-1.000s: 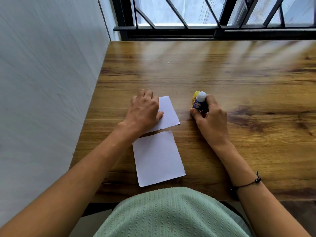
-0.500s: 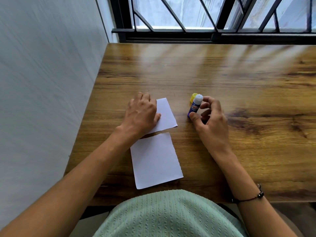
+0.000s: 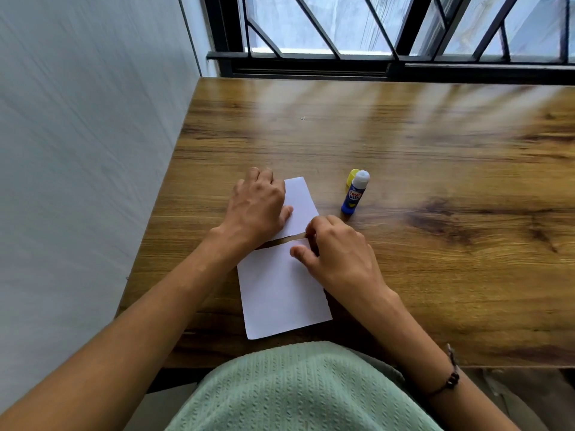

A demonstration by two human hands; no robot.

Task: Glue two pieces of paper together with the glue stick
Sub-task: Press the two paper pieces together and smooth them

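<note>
We had let go of the glue stick (image 3: pixel 355 194), left uncapped at two o'clock, and our right hand (image 3: pixel 337 248) now pinched the near sheet's (image 3: pixel 281 290) top corner. Our left hand (image 3: pixel 259 206) pressed flat on the far sheet (image 3: pixel 300 202). Joining likely followed.

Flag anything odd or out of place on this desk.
The blue glue stick stands uncapped on the wooden table, white tip exposed, its yellow cap behind it. The two white paper pieces lie slightly askew.
</note>
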